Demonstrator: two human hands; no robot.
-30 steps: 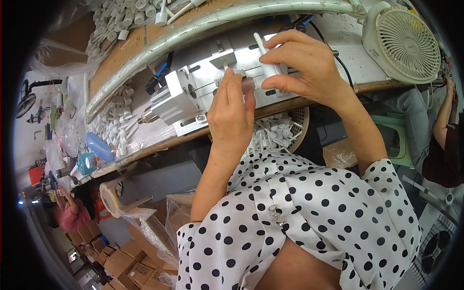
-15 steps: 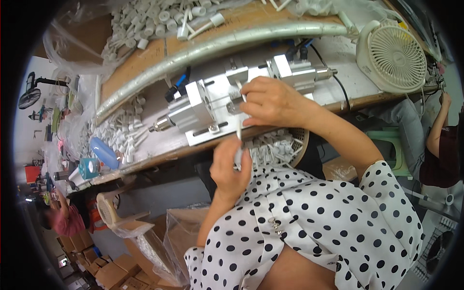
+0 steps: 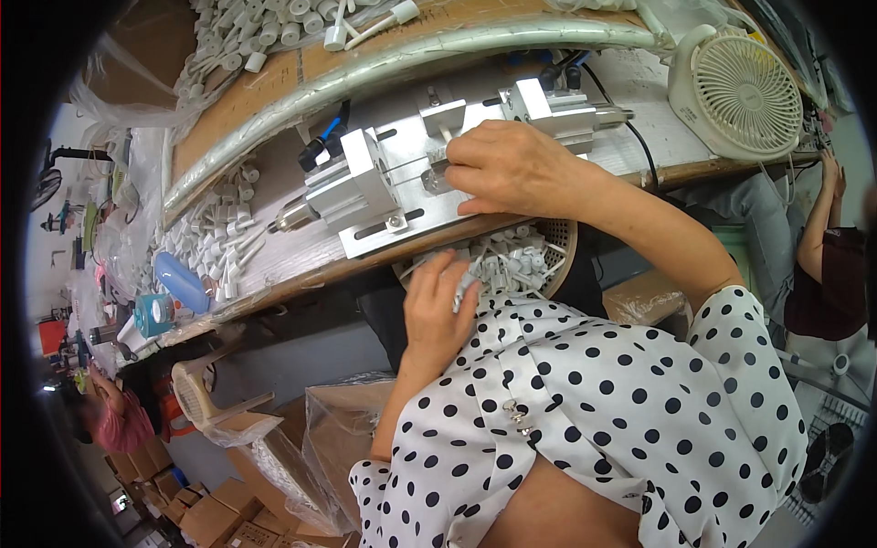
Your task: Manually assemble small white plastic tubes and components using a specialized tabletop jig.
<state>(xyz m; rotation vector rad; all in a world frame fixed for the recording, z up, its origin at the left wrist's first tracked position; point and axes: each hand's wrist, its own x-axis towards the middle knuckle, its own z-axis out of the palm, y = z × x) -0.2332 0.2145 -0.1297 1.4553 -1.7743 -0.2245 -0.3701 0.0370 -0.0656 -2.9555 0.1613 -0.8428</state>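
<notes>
My right hand (image 3: 512,169) is closed over the middle of a metal clamping fixture (image 3: 365,183). A short white stick (image 3: 446,133) shows just past its fingertips, in line with the fixture's center; the rest of it is hidden by the fingers. My left hand (image 3: 437,310) is lower, at the rim of a round woven basket (image 3: 568,260) heaped with white plastic parts (image 3: 516,260). Its fingers are curled, and a white plastic part (image 3: 461,290) shows between fingers and thumb. The part's far end cannot be made out.
White stick-and-cap parts (image 3: 219,233) lie in a pile left of the fixture, with more behind a plastic-wrapped curved rail (image 3: 411,44). A small fan (image 3: 744,96) stands on the right. A blue bottle (image 3: 181,281) and teal container (image 3: 153,313) sit at left. Another person (image 3: 827,265) is at far right.
My left hand has dropped away from the fixture toward the basket; the white stick that stood up from it no longer shows. My right hand stays at the fixture. The view has shifted slightly.
</notes>
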